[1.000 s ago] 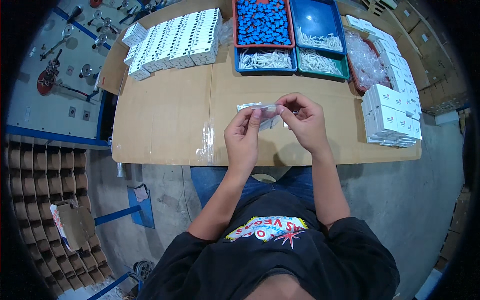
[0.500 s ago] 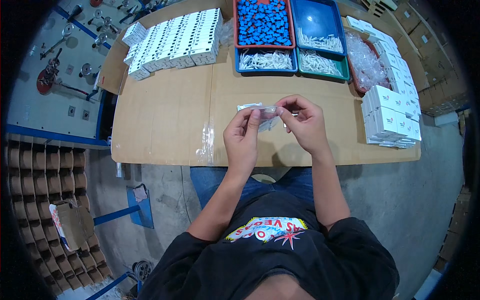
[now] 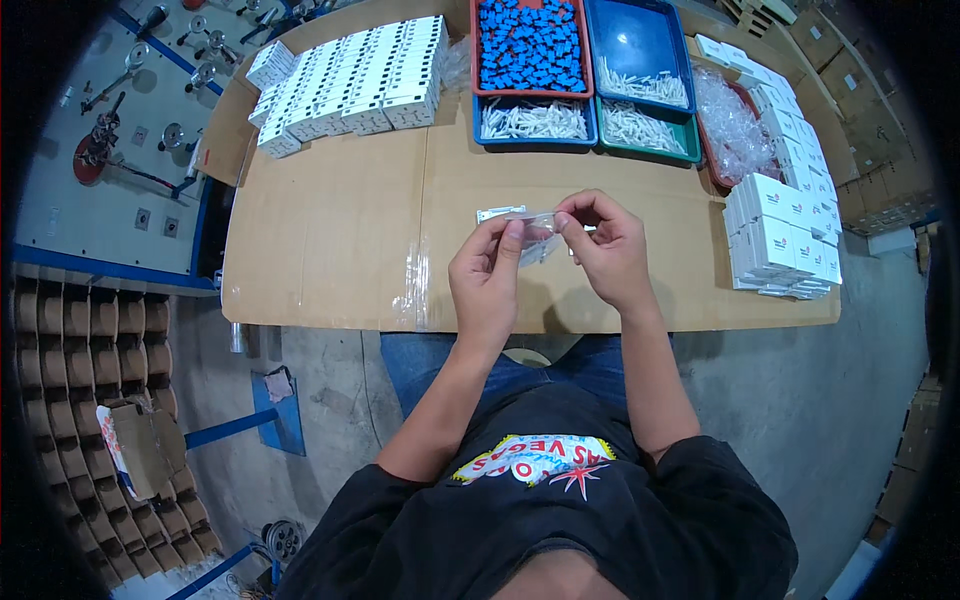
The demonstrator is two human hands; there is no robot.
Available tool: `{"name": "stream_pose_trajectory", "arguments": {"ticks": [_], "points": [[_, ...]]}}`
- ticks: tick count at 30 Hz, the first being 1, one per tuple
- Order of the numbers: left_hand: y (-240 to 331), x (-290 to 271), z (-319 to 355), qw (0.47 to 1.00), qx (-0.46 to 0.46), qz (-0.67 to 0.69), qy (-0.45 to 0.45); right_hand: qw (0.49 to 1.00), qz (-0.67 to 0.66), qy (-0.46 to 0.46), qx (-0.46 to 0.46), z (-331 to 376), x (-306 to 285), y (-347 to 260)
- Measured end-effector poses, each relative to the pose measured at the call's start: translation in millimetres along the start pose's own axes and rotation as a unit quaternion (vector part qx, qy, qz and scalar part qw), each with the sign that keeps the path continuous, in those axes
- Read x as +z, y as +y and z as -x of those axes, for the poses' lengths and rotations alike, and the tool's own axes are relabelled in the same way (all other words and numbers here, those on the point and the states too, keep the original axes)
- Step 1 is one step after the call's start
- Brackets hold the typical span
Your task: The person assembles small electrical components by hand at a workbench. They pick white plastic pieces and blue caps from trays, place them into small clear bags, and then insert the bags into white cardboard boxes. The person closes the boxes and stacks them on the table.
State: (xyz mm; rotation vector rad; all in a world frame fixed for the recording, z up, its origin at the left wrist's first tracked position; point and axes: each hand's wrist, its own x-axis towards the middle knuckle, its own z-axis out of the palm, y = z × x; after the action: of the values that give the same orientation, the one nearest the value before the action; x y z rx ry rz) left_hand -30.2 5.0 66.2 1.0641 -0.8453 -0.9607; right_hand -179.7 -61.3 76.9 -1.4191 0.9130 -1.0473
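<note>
A small clear plastic bag is stretched between my two hands, above the cardboard-covered table. Small whitish pieces seem to show through its film, but I cannot make out their kind. My left hand pinches the bag's upper left edge between thumb and forefinger. At the upper right corner my right hand grips the bag with thumb and fingertips. Just behind the bag lies a white item on the cardboard, partly hidden by my left fingers and the bag.
Stacked white boxes stand at the far left, and more white boxes at the right. A red tray of blue pieces, a blue tray and a green tray of white pieces sit at the back. Clear bags fill another tray.
Both hands keep their pinch on the clear bag, almost still. The whole view has shifted very slightly.
</note>
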Motion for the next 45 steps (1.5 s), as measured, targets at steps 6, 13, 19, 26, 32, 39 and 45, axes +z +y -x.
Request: {"name": "stream_pose_trajectory", "arguments": {"ticks": [6, 13, 19, 26, 32, 39, 45], "points": [[-1.6, -0.3, -0.4, 1.0, -0.001, 0.021, -0.012, 0.998, -0.061, -0.027, -0.004, -1.5, 1.5, -0.9], [-3.6, 1.1, -1.4, 1.0, 0.014, -0.011, 0.0, 0.998, -0.051, -0.021, -0.008, -1.2, -2.7, 7.2], [1.7, -0.8, 0.6, 0.999, 0.023, -0.033, 0.016, 0.998, -0.053, -0.019, 0.0, -1.6, -1.0, 8.3], [-0.5, -1.7, 2.5, 0.999, 0.038, -0.02, 0.018, 0.997, -0.064, -0.041, 0.003, -0.9, -1.2, 8.3], [-1.8, -1.1, 0.7, 0.999, 0.016, 0.037, -0.004, 0.996, -0.074, -0.045, 0.011, -0.2, -0.3, 7.7], [-1.3, 1.1, -0.8, 0.999, -0.011, 0.052, -0.01, 0.996, -0.079, -0.037, -0.016, 1.1, 2.5, 14.0], [-3.5, -2.1, -0.9, 0.999, -0.006, 0.049, -0.006, 0.996, -0.064, -0.057, -0.014, 1.0, 3.2, 11.7]]}}
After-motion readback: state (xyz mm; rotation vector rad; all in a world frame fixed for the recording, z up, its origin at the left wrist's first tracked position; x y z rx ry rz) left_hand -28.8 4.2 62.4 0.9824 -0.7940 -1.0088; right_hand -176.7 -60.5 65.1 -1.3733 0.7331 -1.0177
